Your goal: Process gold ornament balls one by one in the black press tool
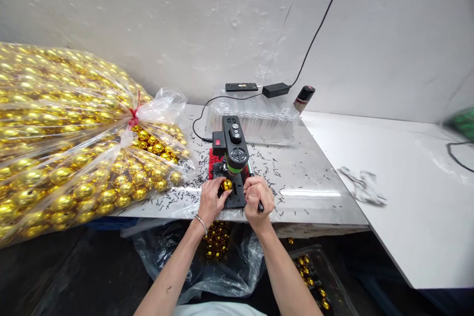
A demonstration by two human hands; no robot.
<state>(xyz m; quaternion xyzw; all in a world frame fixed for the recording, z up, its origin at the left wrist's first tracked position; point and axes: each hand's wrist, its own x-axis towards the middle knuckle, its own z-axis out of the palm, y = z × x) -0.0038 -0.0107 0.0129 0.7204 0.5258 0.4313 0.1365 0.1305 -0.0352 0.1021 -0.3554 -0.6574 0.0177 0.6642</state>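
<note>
A clear plastic sack of gold balls (55, 133), tied with a red band, fills the left of the frame and rests on the counter (307, 177), whose steel top runs from centre to right and is strewn with small dark shavings. A white surface (407, 187) adjoins it at right and bears a crumpled white cloth (363, 185). At upper centre, against the wall, stands a clear plastic tray (259, 118) with a black remote (241, 87) and a power adapter (276, 90) on top; a dark bottle (304, 98) leans beside it. At centre stands a small black machine (232, 150) with a green band and a red switch. Below the counter edge, a second plastic bag (229, 261) holds more gold balls.

The left hand (212, 201) pinches a single gold ball (226, 184) between its fingertips, holding it on the machine's black base just below the head. The right hand (258, 197) is clenched in a fist around a dark handle (260, 206), just right of the base.
</note>
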